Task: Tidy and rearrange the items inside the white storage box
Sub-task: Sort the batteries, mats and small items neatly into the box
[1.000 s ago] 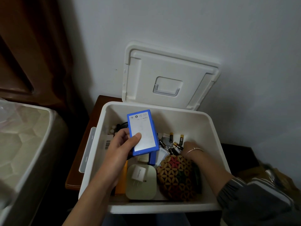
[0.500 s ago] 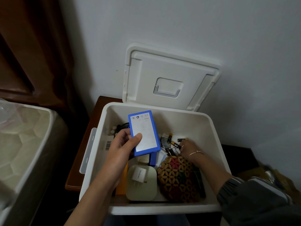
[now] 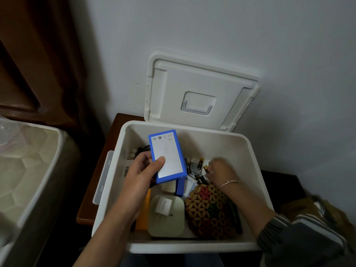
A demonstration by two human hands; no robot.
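Observation:
The white storage box point(image 3: 231, 143) stands open on a wooden stand, its lid point(image 3: 198, 83) leaning on the wall. My left hand point(image 3: 140, 176) holds a blue-edged box with a white label point(image 3: 167, 155) above the left half of the box, thumb on the label. My right hand point(image 3: 221, 170) is blurred, low at the back right, its fingertips among loose batteries point(image 3: 200, 163). Its grip is not clear. A patterned woven pouch point(image 3: 210, 211), a white charger point(image 3: 163, 207) on a pale square case point(image 3: 173, 226), an orange item point(image 3: 143, 214) and another blue box point(image 3: 180, 186) lie inside.
A wooden stand point(image 3: 92, 199) carries the box against the grey wall. A mattress point(image 3: 28, 170) lies close on the left. Small white bottles point(image 3: 133, 153) sit in the box's back left corner. A black pen-like thing point(image 3: 236, 216) lies beside the pouch.
My right hand has shifted left and forward among the batteries, which have been stirred. My left hand keeps the blue box in nearly the same place.

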